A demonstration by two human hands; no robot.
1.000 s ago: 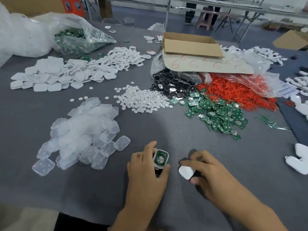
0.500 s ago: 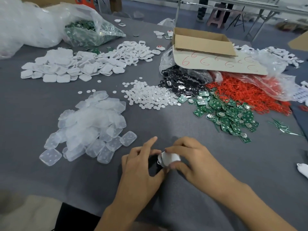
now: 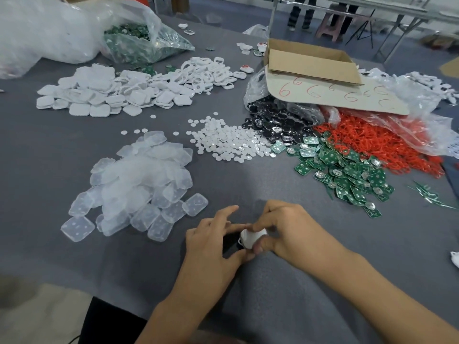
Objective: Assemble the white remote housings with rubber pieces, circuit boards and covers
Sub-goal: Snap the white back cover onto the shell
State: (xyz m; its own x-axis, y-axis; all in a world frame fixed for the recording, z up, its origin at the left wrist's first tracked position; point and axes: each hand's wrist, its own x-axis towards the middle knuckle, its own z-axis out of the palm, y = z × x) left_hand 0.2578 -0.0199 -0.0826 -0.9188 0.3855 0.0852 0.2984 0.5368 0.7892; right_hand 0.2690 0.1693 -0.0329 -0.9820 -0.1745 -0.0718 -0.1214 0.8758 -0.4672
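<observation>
Both hands meet over a small white remote housing (image 3: 250, 238) at the near middle of the grey table. My right hand (image 3: 285, 229) pinches its white cover from above, thumb and fingers curled round it. My left hand (image 3: 213, 242) holds the housing's left side with thumb and fingertips, index finger lifted. The circuit board inside is hidden under the cover. Green circuit boards (image 3: 347, 170) lie in a heap to the right. Translucent rubber pieces (image 3: 139, 189) are piled to the left. White covers (image 3: 104, 95) and white housings (image 3: 206, 70) lie farther back.
Small white discs (image 3: 228, 142), black round parts (image 3: 275, 122) and red rings (image 3: 377, 145) spill from plastic bags mid-table. A cardboard box (image 3: 310, 63) sits behind them. Large plastic bags (image 3: 74, 28) stand at the back left. Finished white pieces (image 3: 455, 258) lie at the right edge.
A second ago my left hand held the housing with its green board showing and my right held a separate white cover. The cover now sits on the housing between both hands.
</observation>
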